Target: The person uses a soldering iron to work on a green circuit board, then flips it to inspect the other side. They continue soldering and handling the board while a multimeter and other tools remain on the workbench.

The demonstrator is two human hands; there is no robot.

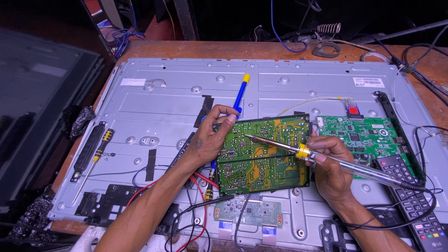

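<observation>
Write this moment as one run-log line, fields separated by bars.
left hand: grips top-left edge of power board | right hand: holds soldering iron, tip on board | remote control: lying at right

Electronics repair workshop: soldering iron (298, 150), opened TV panel (186, 93)

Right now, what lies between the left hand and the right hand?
In the head view, the green circuit board spans the gap between left hand and right hand, with the soldering iron tip over it.
</observation>
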